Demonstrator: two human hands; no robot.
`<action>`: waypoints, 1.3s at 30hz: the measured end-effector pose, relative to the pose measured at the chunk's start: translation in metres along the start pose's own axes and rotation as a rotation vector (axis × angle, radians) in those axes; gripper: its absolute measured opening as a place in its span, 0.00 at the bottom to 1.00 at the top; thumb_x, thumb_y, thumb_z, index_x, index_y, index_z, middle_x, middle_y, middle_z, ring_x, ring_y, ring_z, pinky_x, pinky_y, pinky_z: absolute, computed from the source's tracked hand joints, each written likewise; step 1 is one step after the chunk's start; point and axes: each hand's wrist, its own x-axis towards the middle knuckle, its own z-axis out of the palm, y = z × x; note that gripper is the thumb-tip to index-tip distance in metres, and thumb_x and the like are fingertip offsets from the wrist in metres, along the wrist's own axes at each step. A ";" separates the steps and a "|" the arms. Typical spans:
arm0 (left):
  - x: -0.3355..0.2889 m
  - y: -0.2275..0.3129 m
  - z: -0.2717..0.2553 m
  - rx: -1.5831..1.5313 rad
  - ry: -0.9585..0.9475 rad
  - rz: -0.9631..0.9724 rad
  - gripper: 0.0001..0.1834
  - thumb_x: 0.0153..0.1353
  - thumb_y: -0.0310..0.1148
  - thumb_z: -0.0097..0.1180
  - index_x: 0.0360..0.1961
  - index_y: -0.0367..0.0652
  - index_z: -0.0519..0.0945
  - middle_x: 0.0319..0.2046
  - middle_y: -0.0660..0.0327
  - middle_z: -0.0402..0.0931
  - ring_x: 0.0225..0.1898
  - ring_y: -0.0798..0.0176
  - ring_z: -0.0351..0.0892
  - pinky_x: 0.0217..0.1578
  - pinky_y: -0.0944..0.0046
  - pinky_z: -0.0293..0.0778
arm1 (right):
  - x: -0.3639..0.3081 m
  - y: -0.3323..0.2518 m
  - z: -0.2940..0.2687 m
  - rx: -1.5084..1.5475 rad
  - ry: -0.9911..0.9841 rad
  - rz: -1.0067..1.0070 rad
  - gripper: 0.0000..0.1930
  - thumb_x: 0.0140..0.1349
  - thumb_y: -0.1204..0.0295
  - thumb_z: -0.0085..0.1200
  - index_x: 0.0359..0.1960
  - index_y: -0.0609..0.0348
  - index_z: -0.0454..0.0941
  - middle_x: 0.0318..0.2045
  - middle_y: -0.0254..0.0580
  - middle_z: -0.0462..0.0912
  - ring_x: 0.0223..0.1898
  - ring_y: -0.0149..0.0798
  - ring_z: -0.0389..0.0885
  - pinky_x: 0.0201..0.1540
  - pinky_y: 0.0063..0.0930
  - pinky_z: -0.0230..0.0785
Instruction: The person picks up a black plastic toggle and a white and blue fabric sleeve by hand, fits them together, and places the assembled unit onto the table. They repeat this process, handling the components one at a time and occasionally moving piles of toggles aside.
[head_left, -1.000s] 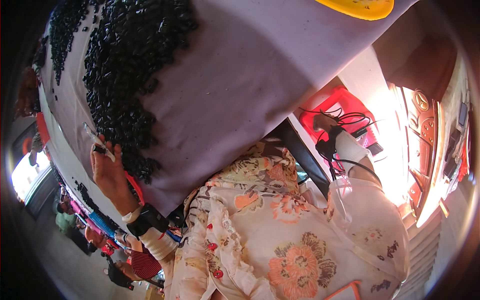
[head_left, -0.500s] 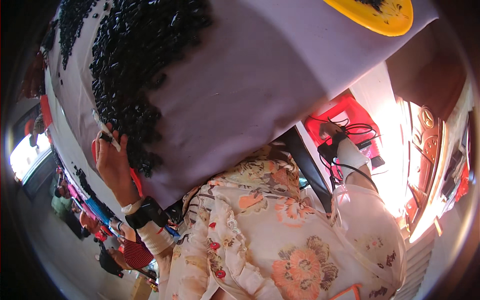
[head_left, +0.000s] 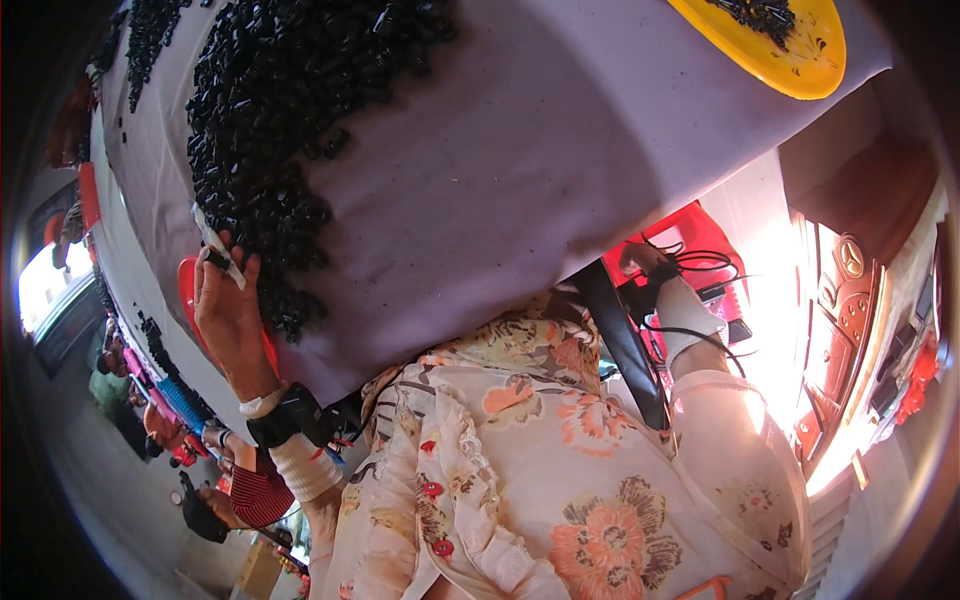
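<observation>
- Your left hand (head_left: pixel 228 320) was raised beside the lower end of the black heap, thumb and fingers pinched on a slim white stick (head_left: pixel 211 236); a small black piece (head_left: pixel 214 259) sat at the same fingertips.
- The black pieces (head_left: pixel 270 130), short and shiny, lay heaped on the pale purple table cover (head_left: pixel 500 150), to the left of its bare stretch.
- Behind that hand, part of a red dish (head_left: pixel 188 280) showed; its contents were hidden.
- Your right hand (head_left: pixel 646 262) was well apart, past the table edge, over a red basket (head_left: pixel 700 222) among black cords (head_left: pixel 715 262). Fingers partly hidden: you could not tell whether they gripped anything or hung loose.
- Writing and marks: the yellow plate (head_left: pixel 815 65), upper right, bore a dark sprig design beside its small black bits. A round medallion (head_left: pixel 850 258) stood out on the carved brown panel (head_left: pixel 845 335). Any print on the dark box (head_left: pixel 739 330) by the basket was too small to read.
- Your blouse (head_left: pixel 610 540) carried orange flowers and red buttons.
- Far left, another person's striped sleeve (head_left: pixel 262 490) showed.
</observation>
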 end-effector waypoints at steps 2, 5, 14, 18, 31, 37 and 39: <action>-0.002 -0.001 -0.002 -0.007 0.009 -0.007 0.14 0.64 0.30 0.38 0.48 0.35 0.67 0.52 0.47 0.65 0.49 0.55 0.69 0.53 0.50 0.63 | -0.004 0.000 0.000 0.017 0.006 -0.004 0.09 0.48 0.74 0.52 0.33 0.62 0.76 0.32 0.43 0.79 0.35 0.41 0.78 0.35 0.37 0.71; -0.001 -0.004 -0.004 -0.006 0.038 -0.009 0.15 0.64 0.30 0.38 0.49 0.35 0.67 0.52 0.47 0.65 0.49 0.55 0.69 0.53 0.50 0.63 | -0.008 0.001 -0.003 0.044 0.015 -0.008 0.09 0.48 0.74 0.52 0.33 0.62 0.76 0.32 0.43 0.80 0.35 0.41 0.78 0.35 0.37 0.71; -0.002 -0.002 -0.004 -0.014 0.061 0.009 0.14 0.63 0.30 0.41 0.48 0.36 0.67 0.51 0.48 0.67 0.48 0.56 0.71 0.52 0.52 0.64 | -0.016 -0.009 -0.024 0.095 0.046 -0.051 0.10 0.48 0.74 0.52 0.33 0.62 0.76 0.33 0.43 0.80 0.36 0.41 0.78 0.35 0.36 0.71; -0.003 -0.003 -0.007 -0.031 0.067 0.023 0.14 0.62 0.29 0.42 0.47 0.36 0.68 0.51 0.47 0.67 0.47 0.57 0.72 0.51 0.52 0.65 | -0.022 -0.014 -0.031 0.113 0.052 -0.066 0.10 0.48 0.74 0.52 0.33 0.62 0.76 0.33 0.43 0.80 0.36 0.41 0.78 0.35 0.36 0.71; -0.013 -0.005 -0.010 -0.079 0.111 0.075 0.14 0.61 0.29 0.44 0.47 0.38 0.70 0.49 0.51 0.69 0.44 0.59 0.74 0.48 0.54 0.68 | -0.049 -0.036 -0.065 0.140 0.097 -0.106 0.10 0.49 0.74 0.53 0.34 0.63 0.76 0.33 0.43 0.80 0.36 0.41 0.78 0.35 0.36 0.72; -0.015 -0.009 -0.023 -0.139 0.028 0.107 0.14 0.62 0.29 0.43 0.48 0.38 0.69 0.50 0.49 0.67 0.46 0.58 0.73 0.50 0.53 0.67 | -0.068 -0.048 -0.076 0.170 0.133 -0.115 0.10 0.49 0.75 0.53 0.34 0.63 0.76 0.33 0.43 0.80 0.36 0.40 0.78 0.36 0.35 0.72; -0.016 -0.011 -0.029 -0.161 -0.005 0.116 0.15 0.62 0.30 0.41 0.49 0.38 0.68 0.52 0.48 0.66 0.48 0.56 0.71 0.51 0.52 0.66 | -0.073 -0.053 -0.081 0.175 0.143 -0.119 0.10 0.49 0.75 0.53 0.34 0.63 0.76 0.33 0.43 0.80 0.36 0.40 0.78 0.36 0.35 0.72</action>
